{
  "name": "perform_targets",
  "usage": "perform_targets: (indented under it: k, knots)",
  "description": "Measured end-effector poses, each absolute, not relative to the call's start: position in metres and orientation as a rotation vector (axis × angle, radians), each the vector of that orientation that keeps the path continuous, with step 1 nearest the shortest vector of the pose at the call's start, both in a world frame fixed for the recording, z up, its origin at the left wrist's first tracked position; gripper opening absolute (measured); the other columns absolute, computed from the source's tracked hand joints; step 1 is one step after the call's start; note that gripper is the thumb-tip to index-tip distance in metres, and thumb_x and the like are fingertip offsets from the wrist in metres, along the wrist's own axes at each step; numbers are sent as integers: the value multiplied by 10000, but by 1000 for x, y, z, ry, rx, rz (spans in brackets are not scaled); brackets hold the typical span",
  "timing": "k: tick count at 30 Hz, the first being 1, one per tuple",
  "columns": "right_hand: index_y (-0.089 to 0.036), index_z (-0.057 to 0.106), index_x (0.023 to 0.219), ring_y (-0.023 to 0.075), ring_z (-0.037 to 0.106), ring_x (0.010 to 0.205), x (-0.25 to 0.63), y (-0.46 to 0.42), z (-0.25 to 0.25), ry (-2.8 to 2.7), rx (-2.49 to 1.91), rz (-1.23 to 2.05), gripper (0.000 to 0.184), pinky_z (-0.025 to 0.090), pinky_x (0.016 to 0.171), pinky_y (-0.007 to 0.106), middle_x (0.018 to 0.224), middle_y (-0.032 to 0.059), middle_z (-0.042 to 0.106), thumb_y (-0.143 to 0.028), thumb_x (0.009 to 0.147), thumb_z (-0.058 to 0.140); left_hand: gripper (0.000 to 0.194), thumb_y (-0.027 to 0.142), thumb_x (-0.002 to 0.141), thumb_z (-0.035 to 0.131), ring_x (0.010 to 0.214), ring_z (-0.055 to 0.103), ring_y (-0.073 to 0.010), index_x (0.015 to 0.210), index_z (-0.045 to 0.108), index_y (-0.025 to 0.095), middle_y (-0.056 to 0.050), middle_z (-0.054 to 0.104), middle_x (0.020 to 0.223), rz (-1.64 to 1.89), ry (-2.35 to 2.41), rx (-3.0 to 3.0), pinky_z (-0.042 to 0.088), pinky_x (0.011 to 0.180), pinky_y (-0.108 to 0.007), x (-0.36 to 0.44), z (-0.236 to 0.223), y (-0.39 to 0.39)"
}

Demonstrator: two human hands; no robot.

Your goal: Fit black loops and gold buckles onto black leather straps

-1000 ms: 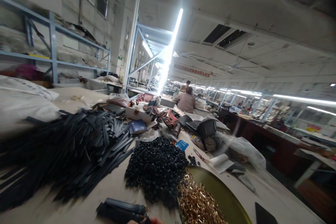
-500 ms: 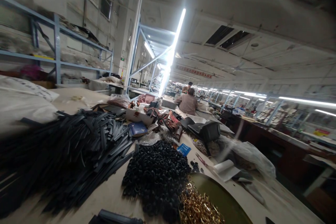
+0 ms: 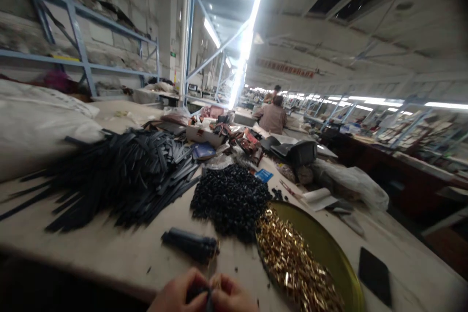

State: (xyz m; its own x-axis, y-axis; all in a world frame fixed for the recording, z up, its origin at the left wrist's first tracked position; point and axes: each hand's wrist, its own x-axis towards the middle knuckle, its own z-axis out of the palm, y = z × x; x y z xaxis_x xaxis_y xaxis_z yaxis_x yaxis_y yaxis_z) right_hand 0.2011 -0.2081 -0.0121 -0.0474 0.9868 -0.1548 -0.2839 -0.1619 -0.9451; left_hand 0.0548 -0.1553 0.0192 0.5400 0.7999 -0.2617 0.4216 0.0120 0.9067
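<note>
At the bottom middle, my left hand (image 3: 179, 293) is closed around a narrow dark strip (image 3: 209, 300), blurred and partly covered by the fingers. Pressed close against it, my right hand (image 3: 233, 296) pinches at the strip's end; a faint gold glint shows there, but what its fingertips grip is too smeared to make out. Just beyond the hands lies a small bundle of dark strips (image 3: 192, 244) with gold bits at its right end. A heap of small black loops (image 3: 232, 200) sits farther back. To the right, a round yellow-green tray (image 3: 338, 248) holds gold metal fittings (image 3: 292, 258).
A large pile of dark strips (image 3: 124, 175) spreads across the left of the table (image 3: 91, 248). White sacking (image 3: 40, 126) bulges behind it. A dark flat phone-like slab (image 3: 375, 275) lies right of the tray. Scissors (image 3: 288, 187), scraps and plastic bags lie farther back. A person (image 3: 272, 116) sits beyond.
The view has tipped downward, so the table's front edge and both my hands now show at the bottom. The small strip bundle and more of the tray have come into sight.
</note>
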Motion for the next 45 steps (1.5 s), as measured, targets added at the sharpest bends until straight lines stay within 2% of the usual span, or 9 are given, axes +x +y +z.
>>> perform_targets:
  k: [2,5,10,13,18,28,34,39,45]
  knots:
    - [-168,529,718,95,499,546,199,-215,-12,-769,-1052,1516,308,412,561,238,604,-26,542,-463,713,617,267,401,719,563,711,558,-169,799,609,150,-12,645,742,411,990,1573,406,633,-230,53,30,-166]
    - [-164,484,693,80,440,519,198,-220,-10,-750,-1190,1344,299,373,535,215,558,-38,502,-441,722,594,313,399,740,562,683,535,-142,869,594,114,-22,630,765,420,932,1426,392,608,-220,51,35,-174]
    - [-201,456,890,88,449,545,200,-229,-11,-938,-1382,1066,224,365,511,205,658,-52,483,-312,733,570,318,342,737,579,667,533,-125,951,597,107,-36,633,812,360,886,1252,388,577,-212,46,31,-182]
    - [-201,497,894,86,455,551,204,-235,-11,-1101,-1391,1186,177,349,506,199,662,-42,504,-302,757,545,302,313,712,605,664,539,-123,928,611,102,-37,635,782,335,896,1181,403,585,-217,43,28,-183]
    - [-206,474,805,57,379,422,210,-237,-13,-947,-1281,1550,172,259,415,171,503,-89,454,-334,743,571,278,280,685,621,621,539,-110,904,631,110,-20,640,732,274,902,1127,413,580,-216,43,24,-180]
    - [-194,458,797,47,410,381,216,-224,-19,-799,-1286,1709,170,278,390,157,514,-79,518,-324,752,558,268,268,697,596,670,543,-124,912,640,115,-27,648,775,234,917,1193,407,564,-197,50,19,-168]
    - [-194,502,791,68,434,479,217,-225,-22,-1058,-1424,1514,118,324,433,176,573,-58,506,-290,753,559,232,272,692,590,630,522,-112,858,651,123,-20,640,752,175,939,1167,392,537,-185,49,6,-162]
    - [-201,526,775,80,420,501,214,-225,-34,-1172,-1494,1408,74,316,456,192,582,-54,508,-267,757,552,281,256,691,585,605,521,-105,936,634,128,-3,640,747,116,932,1160,403,562,-195,48,1,-158]
    - [-205,550,778,102,460,563,211,-226,-35,-1382,-1551,1252,39,343,518,211,623,-41,535,-225,774,516,210,244,721,545,603,552,-120,863,642,124,-7,646,712,113,986,1282,405,565,-202,45,-3,-161]
